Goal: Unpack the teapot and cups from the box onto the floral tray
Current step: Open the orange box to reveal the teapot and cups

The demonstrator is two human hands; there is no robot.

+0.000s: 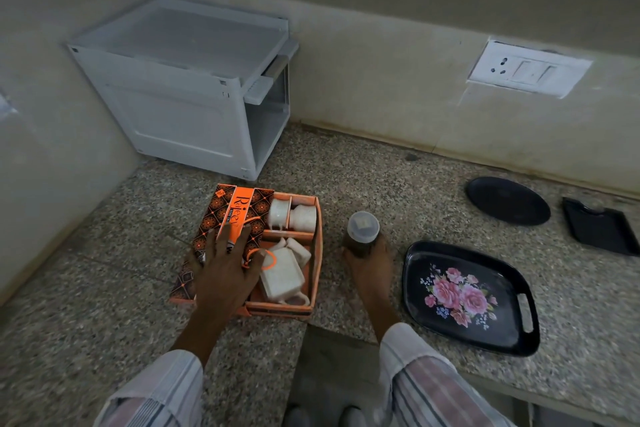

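Nothing unpacked yet; the floral tray (440, 260) sits bare, right of the orange box (317, 253); inside the box lie the white teapot (282, 279) at the near end and 2 cups (292, 217) at the far end; the left hand (223, 274) rests on the box lid (225, 218), fingers spread flat; the right hand (369, 263), between box and tray, is wrapped around a capped jar (362, 230).
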